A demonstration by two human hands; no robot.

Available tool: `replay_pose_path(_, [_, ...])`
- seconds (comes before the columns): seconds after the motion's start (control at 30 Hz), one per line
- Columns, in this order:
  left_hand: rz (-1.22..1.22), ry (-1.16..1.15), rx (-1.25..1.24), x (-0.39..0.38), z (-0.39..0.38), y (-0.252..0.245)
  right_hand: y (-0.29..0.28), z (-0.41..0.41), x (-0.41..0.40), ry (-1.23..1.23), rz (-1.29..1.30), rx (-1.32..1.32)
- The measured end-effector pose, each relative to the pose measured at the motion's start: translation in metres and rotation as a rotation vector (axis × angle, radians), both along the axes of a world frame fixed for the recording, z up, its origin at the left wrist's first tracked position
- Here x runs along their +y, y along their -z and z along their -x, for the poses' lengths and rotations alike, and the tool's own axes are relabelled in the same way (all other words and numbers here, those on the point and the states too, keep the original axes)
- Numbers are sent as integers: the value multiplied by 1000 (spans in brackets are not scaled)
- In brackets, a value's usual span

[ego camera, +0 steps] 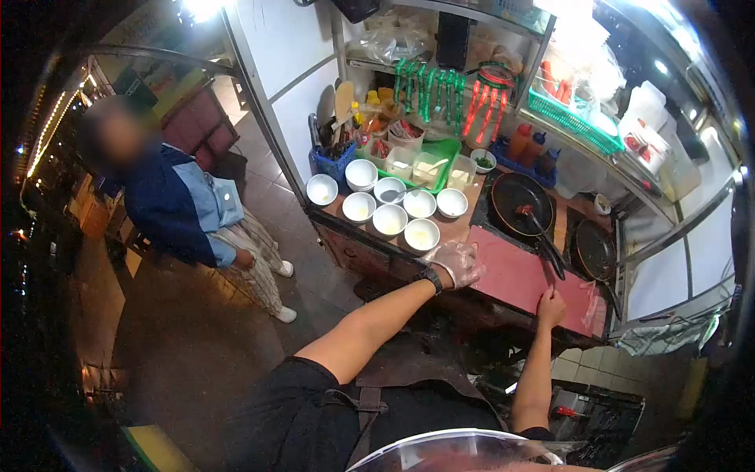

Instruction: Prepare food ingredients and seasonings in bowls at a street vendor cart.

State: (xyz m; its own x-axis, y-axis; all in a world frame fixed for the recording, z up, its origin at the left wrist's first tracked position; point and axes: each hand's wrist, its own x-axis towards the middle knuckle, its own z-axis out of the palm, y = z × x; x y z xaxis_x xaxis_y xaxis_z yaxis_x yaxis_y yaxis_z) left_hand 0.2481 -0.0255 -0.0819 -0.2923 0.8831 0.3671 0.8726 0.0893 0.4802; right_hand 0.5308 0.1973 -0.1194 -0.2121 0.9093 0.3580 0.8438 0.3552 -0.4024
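Observation:
My left hand, in a clear plastic glove, rests with bent fingers at the left edge of a red cutting board; nothing shows in it. My bare right hand is closed on a knife over the board. Just above the board, a frying pan holds a little red food and a black utensil whose handle reaches over the board. White bowls, several with some pale yellow content, stand left of the board. A second pan sits at the right.
Behind the bowls is a green tray with food tubs. A blue basket of utensils stands at the counter's left end, and sauce bottles are behind the pan. A person stands left of the stall. A green basket sits on the shelf.

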Motion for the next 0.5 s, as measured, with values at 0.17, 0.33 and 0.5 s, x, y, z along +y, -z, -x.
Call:
replay_pose_path(0.17, [32,-40,23,2,-1,1,2,2,0,9,-73,-13])
replay_pose_path(0.33, [-52,-18,113,-1,2,2,-3,4,-2,4,-52,-23])
replay_pose_path(0.5, [-8,6,102,-1,-1,-5,-8,-4,-6,11,22,-16])
